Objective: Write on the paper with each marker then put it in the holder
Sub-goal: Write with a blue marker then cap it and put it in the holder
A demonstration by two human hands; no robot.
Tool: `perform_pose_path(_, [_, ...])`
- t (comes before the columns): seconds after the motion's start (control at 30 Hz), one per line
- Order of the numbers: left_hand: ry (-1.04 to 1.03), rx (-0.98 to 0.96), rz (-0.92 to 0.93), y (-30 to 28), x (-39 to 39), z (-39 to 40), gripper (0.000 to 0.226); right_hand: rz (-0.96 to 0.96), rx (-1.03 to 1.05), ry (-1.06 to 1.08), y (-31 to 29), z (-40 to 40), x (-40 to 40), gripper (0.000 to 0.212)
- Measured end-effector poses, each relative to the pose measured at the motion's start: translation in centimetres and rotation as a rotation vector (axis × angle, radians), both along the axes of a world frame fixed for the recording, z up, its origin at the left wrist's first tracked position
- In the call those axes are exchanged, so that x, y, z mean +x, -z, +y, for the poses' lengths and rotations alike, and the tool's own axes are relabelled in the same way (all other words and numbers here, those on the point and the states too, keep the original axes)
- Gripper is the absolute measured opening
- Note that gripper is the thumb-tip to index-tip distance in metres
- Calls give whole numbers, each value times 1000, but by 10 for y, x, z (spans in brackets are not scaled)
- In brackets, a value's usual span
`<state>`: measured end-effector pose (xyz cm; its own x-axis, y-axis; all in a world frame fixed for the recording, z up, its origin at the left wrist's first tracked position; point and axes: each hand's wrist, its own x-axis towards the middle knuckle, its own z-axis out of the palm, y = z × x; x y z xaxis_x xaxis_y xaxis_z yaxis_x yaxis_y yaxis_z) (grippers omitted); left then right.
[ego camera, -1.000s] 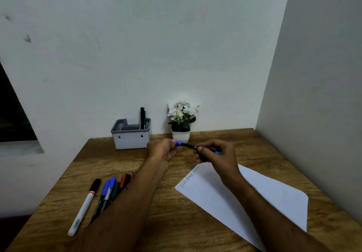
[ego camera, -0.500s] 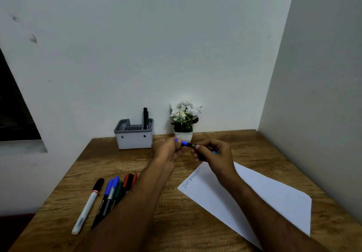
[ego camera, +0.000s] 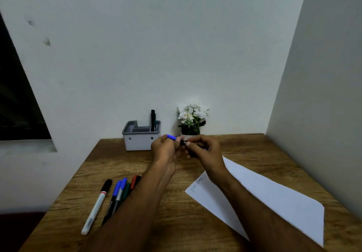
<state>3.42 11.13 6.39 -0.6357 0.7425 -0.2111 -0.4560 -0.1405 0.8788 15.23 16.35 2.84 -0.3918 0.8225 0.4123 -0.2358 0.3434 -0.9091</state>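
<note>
Above the middle of the wooden table, both hands meet on a blue marker (ego camera: 183, 142). My left hand (ego camera: 166, 149) pinches its blue cap (ego camera: 171, 137); my right hand (ego camera: 204, 150) grips the black barrel. The cap sits against the barrel. A white sheet of paper (ego camera: 270, 198) lies on the right, with small writing near its left corner. The grey holder (ego camera: 140, 138) stands at the back by the wall with a dark marker (ego camera: 153, 120) upright in it.
Several markers (ego camera: 121, 191) lie in a row on the left, the outermost a white one with a black cap (ego camera: 97, 206). A small pot of white flowers (ego camera: 193, 118) stands right of the holder. Walls close the back and right.
My hands have drawn closer together, and the blue cap has slid onto the barrel so less of the marker shows between them. The view shifted slightly.
</note>
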Motion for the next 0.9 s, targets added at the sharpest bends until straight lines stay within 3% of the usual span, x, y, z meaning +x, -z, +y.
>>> perform_pose_path(0.07, [-53,26,-8,2,-14,-4,33,-66,34,14,0,-1,-9,16])
perform_pose_path(0.17, [-131,58,132,-7,-43,-13,25,-308,155,51,5,2,-22,30])
perform_pose_path(0.27, [-269,40,400,-17,-78,-15,26,-599,331,123,8,8,-35,31])
perform_pose_path(0.37, [-379,-33,731,-28,-105,-15,27,-766,464,144,1,9,-53,23])
perform_pose_path(0.57, [-449,20,1020,-55,-131,-2,24,-832,613,181,-14,7,-87,16])
perform_pose_path(0.9, [-385,-109,1114,-44,-146,34,25,-782,607,165,-7,15,-98,11])
